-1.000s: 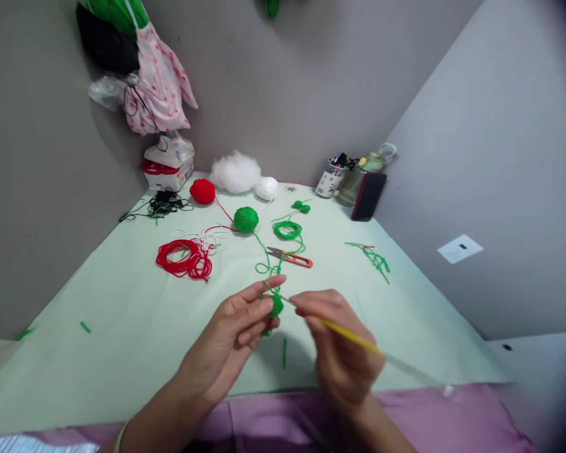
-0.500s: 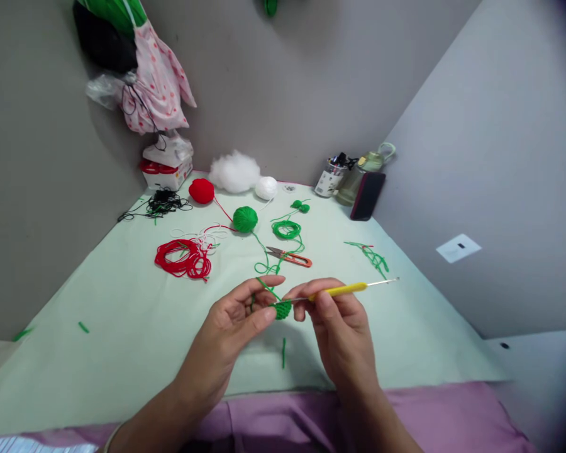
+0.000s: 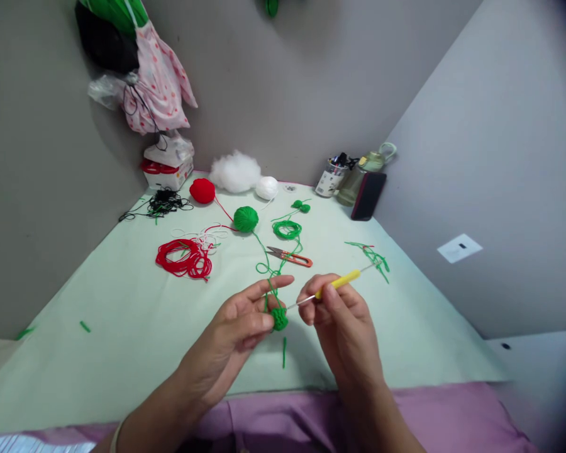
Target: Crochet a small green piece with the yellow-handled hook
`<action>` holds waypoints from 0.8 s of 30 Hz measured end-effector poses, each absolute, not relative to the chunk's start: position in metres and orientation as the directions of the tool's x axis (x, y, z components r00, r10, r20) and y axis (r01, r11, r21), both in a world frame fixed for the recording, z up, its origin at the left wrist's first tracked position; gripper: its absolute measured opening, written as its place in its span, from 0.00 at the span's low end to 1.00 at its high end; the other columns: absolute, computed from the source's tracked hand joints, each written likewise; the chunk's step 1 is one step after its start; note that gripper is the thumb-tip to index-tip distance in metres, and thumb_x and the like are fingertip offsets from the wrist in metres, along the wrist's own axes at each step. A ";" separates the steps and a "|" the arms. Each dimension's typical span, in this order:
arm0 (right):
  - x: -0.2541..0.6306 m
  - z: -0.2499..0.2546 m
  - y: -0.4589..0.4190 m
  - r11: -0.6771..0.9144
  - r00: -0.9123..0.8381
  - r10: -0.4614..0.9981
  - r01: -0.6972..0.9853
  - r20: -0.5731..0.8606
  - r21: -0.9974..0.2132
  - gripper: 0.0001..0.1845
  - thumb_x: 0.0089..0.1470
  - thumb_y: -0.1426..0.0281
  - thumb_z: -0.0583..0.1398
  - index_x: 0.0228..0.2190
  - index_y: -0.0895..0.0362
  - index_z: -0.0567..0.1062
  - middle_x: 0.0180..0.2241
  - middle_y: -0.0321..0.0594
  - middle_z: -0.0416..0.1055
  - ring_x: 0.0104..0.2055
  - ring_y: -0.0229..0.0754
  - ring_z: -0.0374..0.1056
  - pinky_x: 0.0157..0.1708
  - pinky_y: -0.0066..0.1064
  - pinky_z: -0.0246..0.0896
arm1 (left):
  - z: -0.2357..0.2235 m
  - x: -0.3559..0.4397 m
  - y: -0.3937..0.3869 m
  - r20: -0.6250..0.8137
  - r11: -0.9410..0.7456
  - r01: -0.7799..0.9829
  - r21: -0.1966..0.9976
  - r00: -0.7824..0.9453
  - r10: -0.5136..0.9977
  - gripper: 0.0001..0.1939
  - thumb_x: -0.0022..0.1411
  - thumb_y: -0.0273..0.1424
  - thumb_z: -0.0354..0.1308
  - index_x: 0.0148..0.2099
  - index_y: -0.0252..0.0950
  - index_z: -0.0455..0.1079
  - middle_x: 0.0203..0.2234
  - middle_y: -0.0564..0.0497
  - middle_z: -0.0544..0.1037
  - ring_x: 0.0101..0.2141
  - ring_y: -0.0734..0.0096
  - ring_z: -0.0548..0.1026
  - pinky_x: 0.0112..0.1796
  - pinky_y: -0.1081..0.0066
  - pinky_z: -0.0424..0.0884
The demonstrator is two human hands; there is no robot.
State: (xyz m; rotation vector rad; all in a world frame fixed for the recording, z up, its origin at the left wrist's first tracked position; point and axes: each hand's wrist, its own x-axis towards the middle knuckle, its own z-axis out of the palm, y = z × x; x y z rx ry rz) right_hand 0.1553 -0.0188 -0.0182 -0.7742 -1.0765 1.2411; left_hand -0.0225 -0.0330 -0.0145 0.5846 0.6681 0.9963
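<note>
Between thumb and fingers, my left hand pinches a small green crochet piece. Green yarn runs up from the piece past my raised left index finger towards the table. My right hand grips a crochet hook by its yellow handle, pen-like. The hook's metal tip points left and reaches the upper right edge of the piece; whether it sits inside a stitch I cannot tell. Beyond the hands lie a green yarn ball and orange-handled thread snips.
Red yarn loops and tangled black yarn lie left. At the back are a red ball, white stuffing and a white ball. A phone leans by a bottle at right. Green scraps lie nearer.
The hook has tilted, its handle end dropping nearer the right hand and its tip lower. My left hand has turned the green piece, showing more of its side, and the index finger points further right.
</note>
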 end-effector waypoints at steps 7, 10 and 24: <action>0.152 -0.026 -0.024 0.334 -0.031 0.937 -0.203 0.347 -0.920 0.10 0.67 0.62 0.66 0.37 0.52 0.86 0.34 0.41 0.82 0.33 0.40 0.73 0.32 0.31 0.68 | -0.021 -0.018 -0.037 -0.115 0.188 -0.354 0.916 0.218 0.969 0.23 0.63 0.35 0.73 0.60 0.44 0.82 0.37 0.51 0.77 0.39 0.64 0.71 0.46 0.66 0.66; 0.152 -0.026 -0.026 0.369 -0.020 0.925 -0.179 0.378 -0.912 0.09 0.68 0.63 0.66 0.39 0.51 0.86 0.36 0.40 0.84 0.34 0.39 0.73 0.33 0.30 0.68 | -0.021 -0.020 -0.037 -0.131 0.194 -0.337 0.921 0.202 0.971 0.21 0.64 0.37 0.73 0.59 0.46 0.83 0.38 0.50 0.79 0.41 0.63 0.73 0.46 0.67 0.67; 0.160 -0.018 -0.033 0.511 -0.050 0.859 0.027 0.509 -0.859 0.12 0.74 0.70 0.58 0.43 0.51 0.82 0.38 0.40 0.84 0.34 0.40 0.77 0.36 0.33 0.75 | -0.017 -0.024 -0.038 -0.094 0.117 -0.283 0.952 0.092 0.991 0.16 0.63 0.33 0.73 0.54 0.47 0.86 0.35 0.53 0.75 0.35 0.68 0.69 0.43 0.69 0.68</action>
